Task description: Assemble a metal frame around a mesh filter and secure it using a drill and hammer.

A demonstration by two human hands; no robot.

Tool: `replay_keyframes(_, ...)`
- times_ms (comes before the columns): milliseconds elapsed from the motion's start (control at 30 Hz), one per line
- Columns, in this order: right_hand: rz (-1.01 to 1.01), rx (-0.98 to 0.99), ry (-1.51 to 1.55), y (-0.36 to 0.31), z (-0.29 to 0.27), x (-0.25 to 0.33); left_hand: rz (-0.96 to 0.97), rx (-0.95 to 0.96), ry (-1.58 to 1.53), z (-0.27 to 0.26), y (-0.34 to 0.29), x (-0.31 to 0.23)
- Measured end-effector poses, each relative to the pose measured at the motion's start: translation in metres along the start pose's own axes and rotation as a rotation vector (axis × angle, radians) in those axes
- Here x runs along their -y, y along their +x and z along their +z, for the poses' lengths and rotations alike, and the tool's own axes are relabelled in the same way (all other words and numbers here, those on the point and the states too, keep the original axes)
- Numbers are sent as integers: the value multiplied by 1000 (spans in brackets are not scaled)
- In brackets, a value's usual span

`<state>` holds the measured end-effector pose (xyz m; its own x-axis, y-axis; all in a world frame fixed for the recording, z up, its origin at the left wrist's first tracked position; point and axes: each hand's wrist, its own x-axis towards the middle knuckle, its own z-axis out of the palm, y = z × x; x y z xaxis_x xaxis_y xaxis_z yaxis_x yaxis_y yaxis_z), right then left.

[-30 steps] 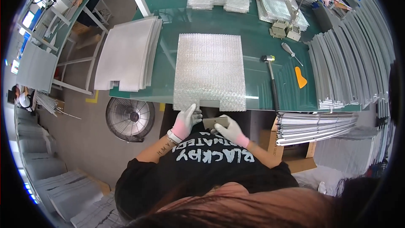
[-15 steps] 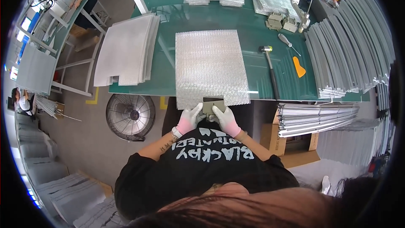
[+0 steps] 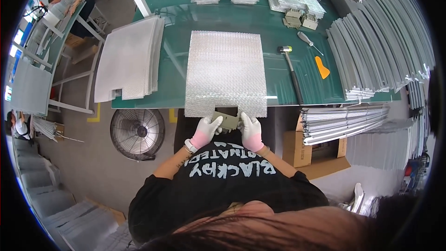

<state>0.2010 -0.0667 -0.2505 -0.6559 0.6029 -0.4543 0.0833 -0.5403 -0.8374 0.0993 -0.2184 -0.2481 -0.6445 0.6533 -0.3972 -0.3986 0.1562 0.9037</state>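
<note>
Far L, pile of white mesh sheets (image 3: pixel 125 60) on the green table (image 3: pixel 173 86); floor fan (image 3: pixel 138 134) below. L hand (image 3: pixel 206 130) is clamped on an olive-grey block (image 3: pixel 226 122) — block's at the notch in the near edge of the single mesh sheet (image 3: pixel 226 65). R hand (image 3: pixel 251 131) is apart from L, fingertips by sheet's edge, just R of block — can't tell if gripping. Then mallet (image 3: pixel 291 73), screwdriver (image 3: pixel 305 38), orange scraper (image 3: pixel 321 68), grey frames (image 3: pixel 369 58).
</note>
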Motion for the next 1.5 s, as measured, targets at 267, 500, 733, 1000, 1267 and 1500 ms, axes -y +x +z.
replay_keyframes(267, -19, 8, -74, 1, 1, 4, -110, 36, -359, 7, 2, 8)
replay_keyframes(500, -9, 417, -267, -4, -4, 9, 11, 929, 959, -21, -10, -49)
replay_keyframes(733, -112, 242, -82, 2, 11, 2, 1044, 333, 1576, -2, 113, -132)
replay_keyframes(1000, -1082, -481, -1006, 17, -67, -28, 852, 241, 1568, 85, 54, -91)
replay_keyframes(1267, -282, -109, 96, -10, -36, 10, 856, 231, 1502, 84, 49, -92)
replay_keyframes(1500, 134, 593, -618, 11, -34, 66, 992, 427, 1527, 40, 118, -118)
